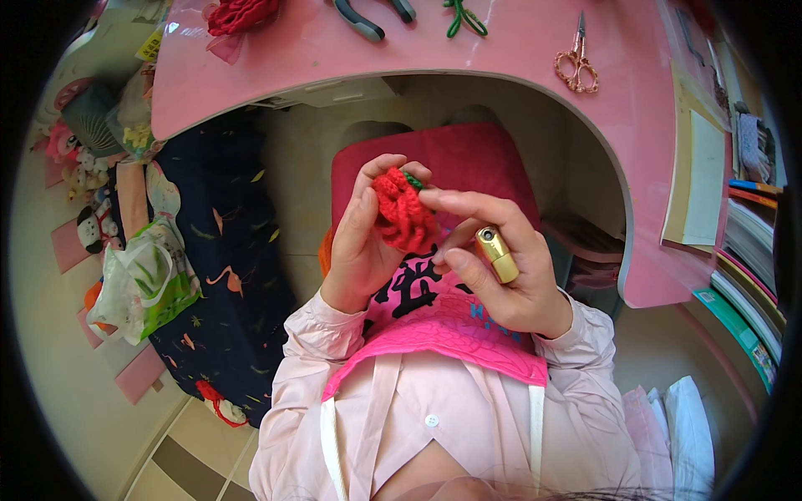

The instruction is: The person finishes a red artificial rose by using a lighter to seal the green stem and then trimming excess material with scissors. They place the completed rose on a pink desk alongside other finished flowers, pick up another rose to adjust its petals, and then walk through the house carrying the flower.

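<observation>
A red knitted or crocheted flower (405, 210) with a bit of green yarn (413, 179) at its top is held in my left hand (361, 230), whose fingers curl behind it and thumb lies along its side. My right hand (522, 271) reaches its index fingertip to the flower's upper right edge. A small shiny gold tube (498, 255) with a dark round opening at one end sits in the right hand, between thumb and fingers. Both hands are above my lap, over a bright pink apron (451, 342) with dark lettering.
The pink curved table (501, 58) carries another red flower (242, 15), dark-handled pliers (361, 21), green looped cord (464, 18) and ornate scissors (577, 67). Books (752, 250) line the right side. A plastic bag (150, 280) lies on dark patterned fabric (221, 275) at left.
</observation>
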`<state>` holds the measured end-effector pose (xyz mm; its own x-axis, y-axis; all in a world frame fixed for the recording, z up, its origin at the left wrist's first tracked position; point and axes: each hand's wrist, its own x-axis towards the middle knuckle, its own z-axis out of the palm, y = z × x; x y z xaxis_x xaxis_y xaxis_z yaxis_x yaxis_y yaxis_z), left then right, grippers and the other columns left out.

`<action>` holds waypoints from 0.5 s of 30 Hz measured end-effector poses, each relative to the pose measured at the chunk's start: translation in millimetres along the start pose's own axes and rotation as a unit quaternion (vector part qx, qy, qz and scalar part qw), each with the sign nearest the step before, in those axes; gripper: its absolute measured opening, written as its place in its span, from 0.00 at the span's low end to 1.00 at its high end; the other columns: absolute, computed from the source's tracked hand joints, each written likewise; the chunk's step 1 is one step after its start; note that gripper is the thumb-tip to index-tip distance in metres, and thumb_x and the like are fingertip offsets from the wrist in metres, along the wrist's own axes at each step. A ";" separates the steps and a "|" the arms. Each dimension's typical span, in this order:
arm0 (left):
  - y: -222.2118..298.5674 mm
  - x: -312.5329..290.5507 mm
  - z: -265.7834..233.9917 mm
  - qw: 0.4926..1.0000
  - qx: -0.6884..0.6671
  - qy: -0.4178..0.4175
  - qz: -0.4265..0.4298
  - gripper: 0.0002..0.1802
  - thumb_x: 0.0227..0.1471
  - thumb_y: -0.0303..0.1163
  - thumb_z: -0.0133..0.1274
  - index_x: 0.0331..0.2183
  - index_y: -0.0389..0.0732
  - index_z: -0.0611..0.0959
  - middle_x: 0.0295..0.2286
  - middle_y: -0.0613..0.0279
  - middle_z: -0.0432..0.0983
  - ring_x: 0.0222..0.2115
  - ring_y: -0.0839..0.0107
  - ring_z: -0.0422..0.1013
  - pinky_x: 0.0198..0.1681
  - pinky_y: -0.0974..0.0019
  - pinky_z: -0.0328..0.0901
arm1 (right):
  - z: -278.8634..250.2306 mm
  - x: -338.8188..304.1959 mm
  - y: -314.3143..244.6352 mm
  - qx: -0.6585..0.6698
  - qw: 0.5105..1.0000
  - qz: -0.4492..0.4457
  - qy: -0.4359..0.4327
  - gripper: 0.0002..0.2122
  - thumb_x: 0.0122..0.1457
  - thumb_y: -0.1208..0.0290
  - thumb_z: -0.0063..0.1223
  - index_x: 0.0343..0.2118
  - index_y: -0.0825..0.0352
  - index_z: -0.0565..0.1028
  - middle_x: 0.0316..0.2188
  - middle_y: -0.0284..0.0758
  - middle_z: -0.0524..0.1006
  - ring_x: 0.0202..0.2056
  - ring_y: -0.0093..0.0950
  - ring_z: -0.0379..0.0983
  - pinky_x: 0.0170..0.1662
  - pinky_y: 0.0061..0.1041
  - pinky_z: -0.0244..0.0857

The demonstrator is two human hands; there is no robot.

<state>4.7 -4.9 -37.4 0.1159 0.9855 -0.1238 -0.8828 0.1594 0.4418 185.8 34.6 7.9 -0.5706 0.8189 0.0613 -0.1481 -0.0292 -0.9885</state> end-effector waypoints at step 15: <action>0.9 1.2 21.1 0.991 0.131 0.004 -0.034 0.36 0.61 0.39 0.44 0.64 0.44 0.48 0.63 0.54 0.43 0.63 0.61 0.48 0.61 0.55 0.52 | -12.8 10.1 11.7 0.165 0.967 0.162 0.111 0.21 0.59 0.75 0.53 0.54 0.70 0.62 0.51 0.41 0.68 0.39 0.23 0.74 0.39 0.25 0.77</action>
<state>13.6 -2.4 -18.3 0.1660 0.9717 -0.1680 -0.7252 0.2357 0.6469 188.6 49.8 -4.8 -0.4475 0.8384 -0.3111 -0.2617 -0.4554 -0.8509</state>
